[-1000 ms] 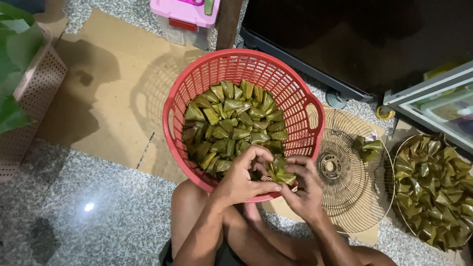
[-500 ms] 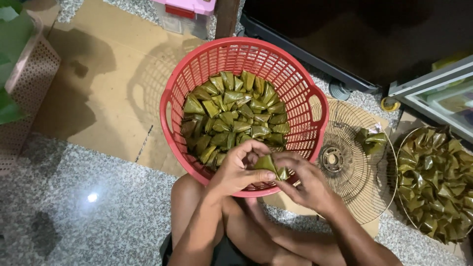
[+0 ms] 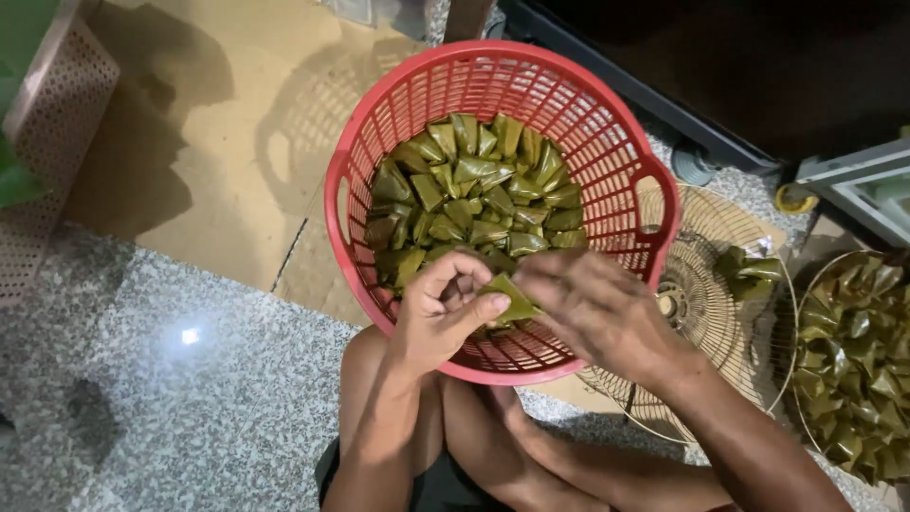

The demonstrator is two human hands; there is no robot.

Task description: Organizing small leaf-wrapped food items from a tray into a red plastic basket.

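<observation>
Pinching one green leaf-wrapped parcel (image 3: 510, 299) between thumb and curled fingers of the left hand (image 3: 445, 313), just above the near rim of the red plastic laundry-style basket (image 3: 607, 142). Touching the same parcel from the other side with the right hand (image 3: 592, 308), fingers spread over its edge; blurred, so cannot tell how firmly closing on it. Hovering both hands together over the basket's near side, wrists crossing the rim. Lying heaped inside the basket: many more folded leaf parcels (image 3: 474, 199), triangular, dark and light green. Resting under and beside the basket: a sheet of brown cardboard (image 3: 218, 142) on the speckled stone floor (image 3: 190, 408). Lying to the right, a round wire fan guard (image 3: 711, 313) carrying a few loose parcels (image 3: 749, 270), and further right a wire-rimmed tray (image 3: 804, 313) packed with more of the same wraps. Showing below, bare knees folded close beneath the basket.
</observation>
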